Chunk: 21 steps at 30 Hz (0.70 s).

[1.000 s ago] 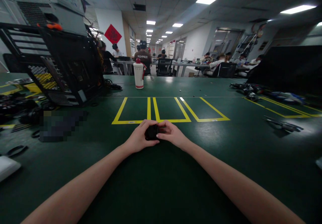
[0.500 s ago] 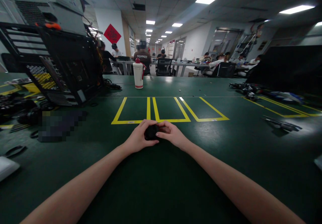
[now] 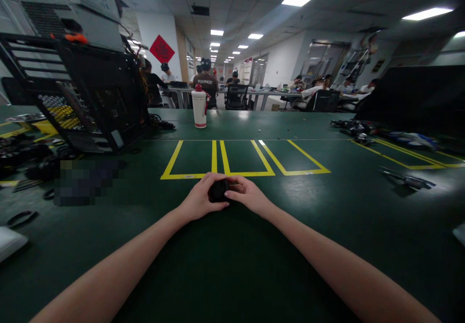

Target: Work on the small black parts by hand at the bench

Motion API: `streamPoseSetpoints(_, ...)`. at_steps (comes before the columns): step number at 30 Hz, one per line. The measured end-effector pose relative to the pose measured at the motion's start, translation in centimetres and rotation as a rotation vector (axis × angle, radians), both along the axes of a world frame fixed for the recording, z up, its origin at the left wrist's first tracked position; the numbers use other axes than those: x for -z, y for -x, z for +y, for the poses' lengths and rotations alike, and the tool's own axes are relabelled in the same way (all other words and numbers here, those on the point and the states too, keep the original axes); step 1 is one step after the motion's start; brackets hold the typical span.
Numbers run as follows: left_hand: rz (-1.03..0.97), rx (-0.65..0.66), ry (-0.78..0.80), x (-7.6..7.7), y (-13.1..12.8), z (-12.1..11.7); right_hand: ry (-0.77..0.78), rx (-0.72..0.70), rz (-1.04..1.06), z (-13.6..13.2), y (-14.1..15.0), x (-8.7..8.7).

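Observation:
A small, rounded black object (image 3: 217, 192) is between my two hands, just in front of the yellow tape outlines; its exact kind cannot be made out. My left hand (image 3: 200, 199) curves round its left side, thumb below and fingers over the top. From the right, my right hand (image 3: 247, 194) grips its edge with thumb and fingers. Parts of the object are hidden behind the fingers. Both forearms reach in from the bottom corners over the dark green table (image 3: 225, 265).
Yellow tape frames (image 3: 247, 173) mark the table beyond my hands. A white bottle with a red lid (image 3: 199, 107) stands behind them. At left is a black computer case (image 3: 105, 95); at right lies a dark metallic tool (image 3: 407, 178). Several people sit at far tables.

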State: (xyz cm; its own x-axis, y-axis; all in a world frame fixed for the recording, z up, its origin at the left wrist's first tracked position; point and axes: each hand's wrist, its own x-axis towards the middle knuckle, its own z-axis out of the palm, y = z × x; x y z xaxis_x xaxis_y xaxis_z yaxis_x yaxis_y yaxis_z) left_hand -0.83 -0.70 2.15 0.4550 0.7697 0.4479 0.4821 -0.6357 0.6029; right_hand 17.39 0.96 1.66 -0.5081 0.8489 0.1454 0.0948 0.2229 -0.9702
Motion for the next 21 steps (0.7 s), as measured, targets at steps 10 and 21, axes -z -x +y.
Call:
streamPoseSetpoints(10,-0.008,-0.003,-0.012,0.02,-0.14,0.02,-0.008,-0.024,0.089,-0.16,0.28,0.36)
streamPoseSetpoints(21,-0.013,0.001,-0.016,-0.23,-0.09,-0.10,-0.048,-0.045,0.088,0.04,0.21,0.38)
